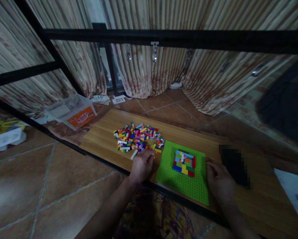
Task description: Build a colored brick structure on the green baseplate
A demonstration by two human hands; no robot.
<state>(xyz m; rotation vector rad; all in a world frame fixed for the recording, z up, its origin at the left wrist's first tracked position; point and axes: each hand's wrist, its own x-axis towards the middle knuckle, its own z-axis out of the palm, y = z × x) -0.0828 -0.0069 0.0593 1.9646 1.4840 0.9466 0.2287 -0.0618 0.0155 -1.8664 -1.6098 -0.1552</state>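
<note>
A green studded baseplate [166, 169] lies on a low wooden board. On it sits a nearly square build of toy bricks [184, 163] in red, blue, yellow, green and light blue. To its left spreads a heap of loose multicoloured bricks [139, 136]. My left hand [141, 166] is closed at the heap's near edge, just left of the baseplate; what its fingers hold, if anything, is hidden. Close against the baseplate's right edge is my right hand [220, 182], its fingers curled in. Whether it grips something there cannot be made out.
A clear plastic tub with an orange label [81, 118] stands on the tiled floor beyond the board's [101, 132] left end. A dark pixelated patch [235, 166] covers something right of my right hand. Black metal bars [164, 36] and striped curtains [159, 73] are behind.
</note>
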